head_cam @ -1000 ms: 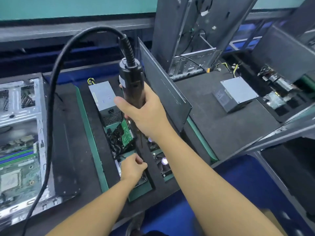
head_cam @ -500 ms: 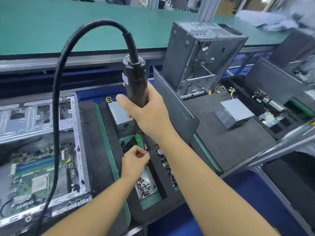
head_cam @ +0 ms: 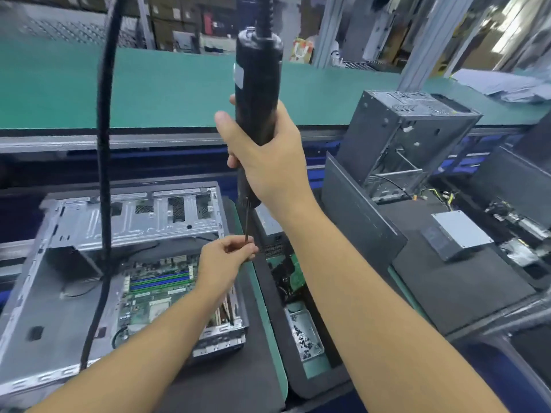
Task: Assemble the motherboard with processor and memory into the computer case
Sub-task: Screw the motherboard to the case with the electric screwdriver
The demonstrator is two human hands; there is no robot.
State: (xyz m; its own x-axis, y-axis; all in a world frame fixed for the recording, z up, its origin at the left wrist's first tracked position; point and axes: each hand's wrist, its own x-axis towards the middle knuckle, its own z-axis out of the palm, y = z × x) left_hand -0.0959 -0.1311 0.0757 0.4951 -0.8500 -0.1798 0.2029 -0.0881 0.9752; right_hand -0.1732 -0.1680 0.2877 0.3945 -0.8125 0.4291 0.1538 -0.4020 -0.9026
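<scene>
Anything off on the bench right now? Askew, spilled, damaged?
Nothing spilled or visibly damaged. The motherboard lies inside the open computer case, and the screws sit in their tray. Only oddity: the thick cable of the electric screwdriver in the right hand hangs across the open case.

what you can't make out here
your left hand (head_cam: 222, 263) pinches the tip of the bit (head_cam: 247, 222), and anything between the fingertips is too small to tell. your right hand (head_cam: 268, 162) grips the screwdriver (head_cam: 258, 93) and covers its lower body. its cable (head_cam: 104, 144) leaves the top edge. your left forearm hides part of the motherboard (head_cam: 155, 290). the contents of the tray (head_cam: 316, 338) blur together.
</scene>
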